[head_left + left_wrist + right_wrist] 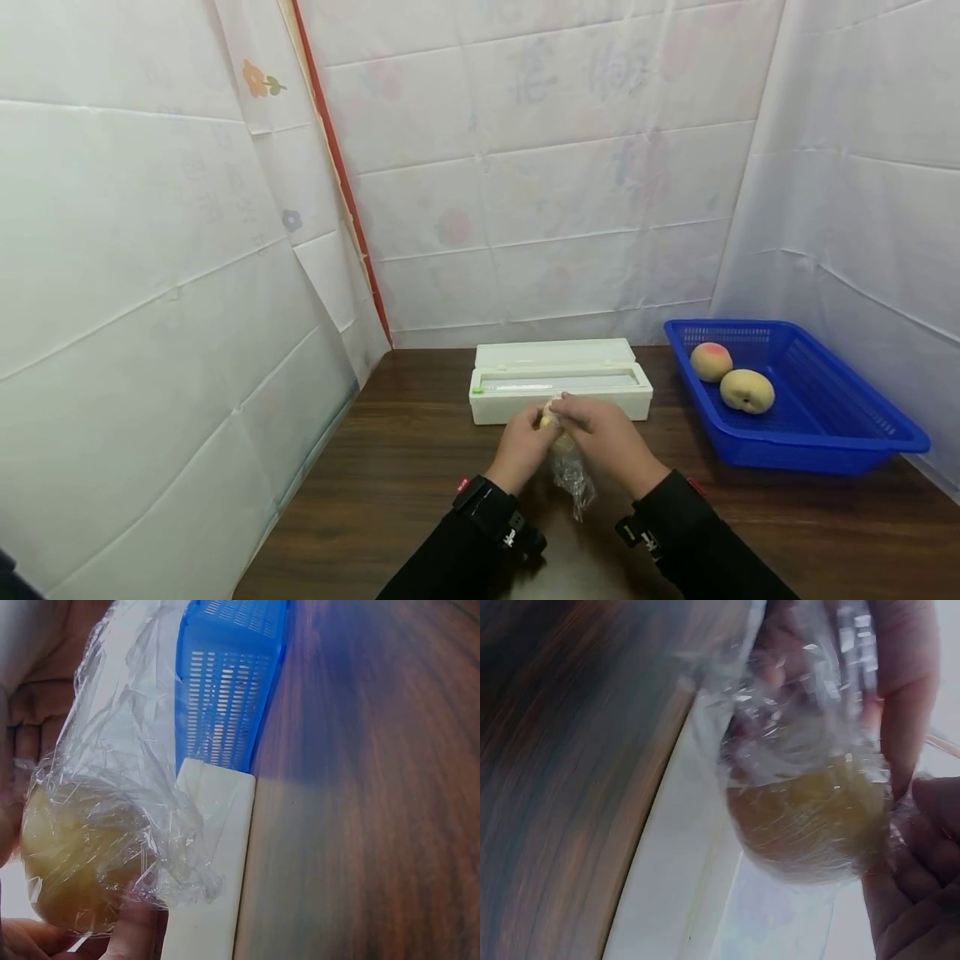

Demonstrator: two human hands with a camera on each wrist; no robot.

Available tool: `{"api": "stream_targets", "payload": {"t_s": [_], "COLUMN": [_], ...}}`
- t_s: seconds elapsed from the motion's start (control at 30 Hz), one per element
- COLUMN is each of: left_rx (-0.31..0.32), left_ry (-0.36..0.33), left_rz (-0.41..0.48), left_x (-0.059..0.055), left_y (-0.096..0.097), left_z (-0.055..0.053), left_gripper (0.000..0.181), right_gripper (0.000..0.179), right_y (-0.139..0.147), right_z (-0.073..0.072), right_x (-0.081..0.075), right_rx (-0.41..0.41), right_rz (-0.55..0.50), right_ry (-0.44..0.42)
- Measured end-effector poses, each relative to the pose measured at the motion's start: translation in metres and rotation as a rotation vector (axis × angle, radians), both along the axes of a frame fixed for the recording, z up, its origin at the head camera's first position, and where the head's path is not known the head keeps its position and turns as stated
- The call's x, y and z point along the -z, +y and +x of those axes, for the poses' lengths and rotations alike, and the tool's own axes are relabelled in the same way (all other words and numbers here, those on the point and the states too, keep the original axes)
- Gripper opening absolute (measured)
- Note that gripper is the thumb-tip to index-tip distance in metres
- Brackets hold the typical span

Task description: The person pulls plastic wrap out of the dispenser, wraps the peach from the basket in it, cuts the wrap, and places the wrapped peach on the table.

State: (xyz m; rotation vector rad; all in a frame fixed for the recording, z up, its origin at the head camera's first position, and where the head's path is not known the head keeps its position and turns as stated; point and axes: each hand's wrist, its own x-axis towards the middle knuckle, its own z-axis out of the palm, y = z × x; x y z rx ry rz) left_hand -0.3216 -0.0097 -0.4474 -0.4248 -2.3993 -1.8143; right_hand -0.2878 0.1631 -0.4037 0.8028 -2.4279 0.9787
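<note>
Between both hands, above the table, is a yellowish peach [82,855] wrapped in clear cling film [142,712]. Loose film [574,483] hangs from it toward the person in the head view. The left hand [523,446] holds the peach from the left, its fingers [133,930] curled against the fruit in the left wrist view. From the other side, the right hand [603,437] pinches the film at the peach's far end, fingertips close to the left hand's. Crumpled film partly hides the right fingers in the right wrist view.
Just beyond the hands stands a white cling film box [558,407], its lid raised, with a roll inside. A blue plastic basket [825,450] with two peaches [747,392] is at the right. White sheeting [555,192] encloses the brown wooden table [405,467].
</note>
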Motion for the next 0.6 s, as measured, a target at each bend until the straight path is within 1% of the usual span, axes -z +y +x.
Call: {"api": "stream_targets", "payload": {"t_s": [0.1,0.23,0.4,0.53,0.6], "left_rx": [0.006,0.006,-0.01,0.004,0.018], "left_ry": [-0.009,-0.009,-0.008,-0.015,-0.015], "left_rz": [0.011,0.014,0.014,0.054,0.08], "left_x": [-0.0008,-0.0013,-0.0029,-0.0041,-0.0043], "left_y": [0.0003,0.0006,0.0012,0.0014,0.0015], "left_z": [0.0009,0.0012,0.0016,0.0019,0.0022], "left_gripper": [0.043,0.047,0.052,0.051,0.05], "right_gripper": [0.032,0.029,0.03,0.038,0.038], "right_y": [-0.0014,-0.0032,-0.0034,-0.0029,-0.0032], "right_z": [-0.0014,-0.0025,-0.0033,-0.0021,-0.001], "right_x": [0.0013,0.0014,-0.0019,-0.0043,-0.0045], "right_rx": [0.015,0.037,0.043,0.044,0.043], "right_rz": [0.045,0.075,0.083,0.083,0.079], "right_ry": [0.089,0.152,0.177,0.164,0.178]}}
